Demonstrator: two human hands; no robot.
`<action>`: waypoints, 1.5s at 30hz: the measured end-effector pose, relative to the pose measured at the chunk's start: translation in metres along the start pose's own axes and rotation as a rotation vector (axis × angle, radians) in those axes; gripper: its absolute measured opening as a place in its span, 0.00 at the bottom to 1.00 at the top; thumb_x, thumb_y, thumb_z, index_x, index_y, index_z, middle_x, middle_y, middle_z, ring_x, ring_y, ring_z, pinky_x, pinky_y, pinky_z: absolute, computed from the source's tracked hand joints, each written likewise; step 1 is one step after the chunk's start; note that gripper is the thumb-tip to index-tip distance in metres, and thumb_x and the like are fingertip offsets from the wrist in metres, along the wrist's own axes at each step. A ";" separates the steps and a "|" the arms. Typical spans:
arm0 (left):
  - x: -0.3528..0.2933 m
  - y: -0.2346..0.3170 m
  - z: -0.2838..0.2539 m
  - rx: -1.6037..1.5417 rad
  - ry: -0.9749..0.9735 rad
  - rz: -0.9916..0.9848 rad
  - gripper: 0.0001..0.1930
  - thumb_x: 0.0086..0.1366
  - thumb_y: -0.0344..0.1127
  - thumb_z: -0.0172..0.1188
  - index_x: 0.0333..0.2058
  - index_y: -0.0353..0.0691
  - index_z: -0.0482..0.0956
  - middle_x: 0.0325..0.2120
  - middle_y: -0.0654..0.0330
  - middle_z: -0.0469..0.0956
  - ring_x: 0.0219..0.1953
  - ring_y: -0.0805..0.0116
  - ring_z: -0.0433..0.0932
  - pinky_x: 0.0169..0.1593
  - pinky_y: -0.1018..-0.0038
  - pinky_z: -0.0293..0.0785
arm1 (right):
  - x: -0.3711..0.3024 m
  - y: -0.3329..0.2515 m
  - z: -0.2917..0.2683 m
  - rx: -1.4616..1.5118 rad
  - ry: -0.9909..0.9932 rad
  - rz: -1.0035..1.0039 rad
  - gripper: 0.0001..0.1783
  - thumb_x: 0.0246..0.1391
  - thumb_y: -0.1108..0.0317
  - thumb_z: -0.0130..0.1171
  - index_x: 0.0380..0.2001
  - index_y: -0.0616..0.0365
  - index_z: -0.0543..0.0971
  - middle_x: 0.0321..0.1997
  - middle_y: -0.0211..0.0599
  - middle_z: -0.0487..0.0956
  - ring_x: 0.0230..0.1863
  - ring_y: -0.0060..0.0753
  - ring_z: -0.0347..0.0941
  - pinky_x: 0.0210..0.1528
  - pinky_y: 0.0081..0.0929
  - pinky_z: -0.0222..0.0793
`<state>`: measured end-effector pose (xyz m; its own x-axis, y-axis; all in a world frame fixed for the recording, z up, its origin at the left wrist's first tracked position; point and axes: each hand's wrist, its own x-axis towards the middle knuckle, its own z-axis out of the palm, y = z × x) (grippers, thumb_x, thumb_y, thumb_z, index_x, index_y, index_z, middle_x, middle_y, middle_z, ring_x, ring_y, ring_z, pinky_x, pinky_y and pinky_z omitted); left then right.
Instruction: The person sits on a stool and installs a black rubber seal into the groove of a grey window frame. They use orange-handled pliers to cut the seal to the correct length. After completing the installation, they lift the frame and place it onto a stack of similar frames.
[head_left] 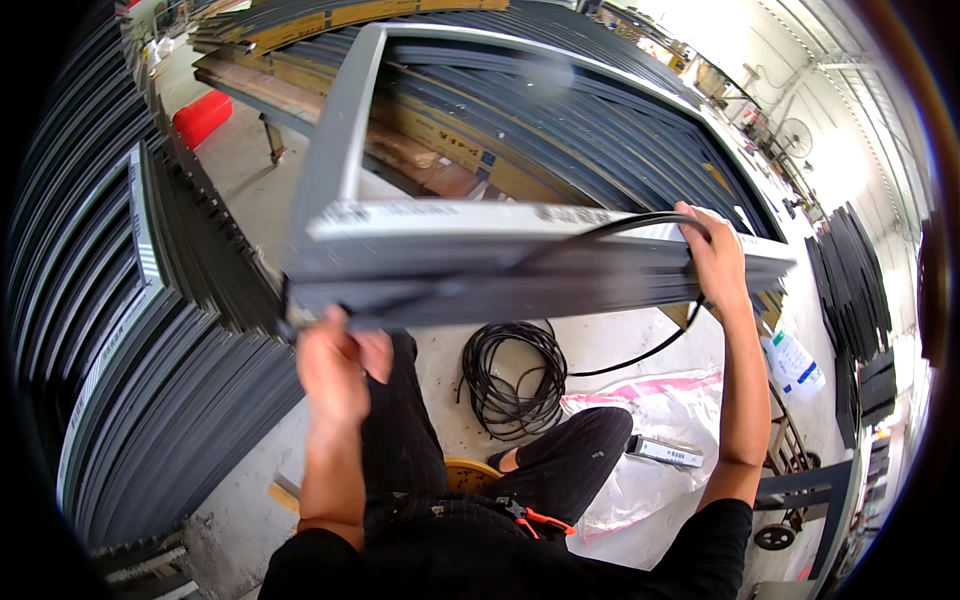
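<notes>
The person's right hand (715, 255) is grasping a black cord (640, 219), its fingers closing around it near the right end of a grey metal frame (620, 290). The left hand (340, 365) is blurring with curled fingers near the frame's lower left corner; whether it is pinching anything, one cannot tell. The rectangular frame is standing out in front of the person, above the knees, with the cord running along its near face. From the right hand the cord is dropping to a loose coil (478, 375) that is lying on the floor between the frame and the legs. To the coil's right, a white sack (650, 400) with pink stripes is lying flattened, its contents not showing, and a grey-and-white bar (668, 453) is resting on it. Beyond the sack, a white bottle (795, 365) with a green top is lying tilted; what it is holding cannot be told. Orange-handled pliers (540, 518) are resting at the person's waist. Stacked dark frames (210, 420) are filling the left side, a red cylinder (203, 118) is lying behind them, and a fan (795, 138) is standing far right.
</notes>
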<state>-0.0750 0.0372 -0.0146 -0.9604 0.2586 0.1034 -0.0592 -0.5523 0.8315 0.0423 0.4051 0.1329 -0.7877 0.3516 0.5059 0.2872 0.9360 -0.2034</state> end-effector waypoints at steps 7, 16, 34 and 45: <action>0.181 0.040 -0.079 0.037 -0.047 -0.056 0.27 0.71 0.53 0.46 0.14 0.47 0.58 0.10 0.68 0.53 0.14 0.75 0.54 0.20 0.74 0.49 | -0.028 -0.070 0.015 -0.303 0.373 -0.510 0.24 0.42 0.82 0.60 0.48 0.59 0.79 0.51 0.43 0.78 0.52 0.49 0.74 0.55 0.42 0.66; 0.221 0.034 -0.070 0.090 -0.011 -0.055 0.21 0.71 0.50 0.46 0.21 0.44 0.65 0.13 0.68 0.57 0.17 0.75 0.57 0.22 0.75 0.53 | -0.131 0.156 -0.086 -0.602 0.444 0.024 0.33 0.48 0.90 0.50 0.58 0.57 0.75 0.56 0.45 0.75 0.55 0.46 0.73 0.51 0.34 0.72; 0.199 0.042 -0.053 0.013 0.090 -0.137 0.20 0.70 0.46 0.54 0.24 0.38 0.70 0.14 0.66 0.62 0.18 0.74 0.61 0.23 0.75 0.57 | -0.064 0.248 -0.086 0.193 0.087 0.342 0.17 0.68 0.65 0.51 0.53 0.64 0.78 0.42 0.38 0.79 0.46 0.28 0.74 0.56 0.25 0.66; 0.196 0.037 -0.044 0.124 0.081 -0.123 0.18 0.69 0.46 0.54 0.24 0.38 0.72 0.14 0.68 0.63 0.17 0.75 0.61 0.21 0.77 0.56 | -0.129 0.149 -0.161 0.481 -0.034 0.302 0.34 0.38 0.55 0.74 0.46 0.57 0.70 0.38 0.25 0.65 0.36 0.18 0.61 0.38 0.16 0.53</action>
<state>-0.2772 0.0327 0.0124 -0.9670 0.2511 -0.0435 -0.1486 -0.4173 0.8966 0.2749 0.5018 0.1721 -0.7285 0.5944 0.3405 0.2279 0.6791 -0.6978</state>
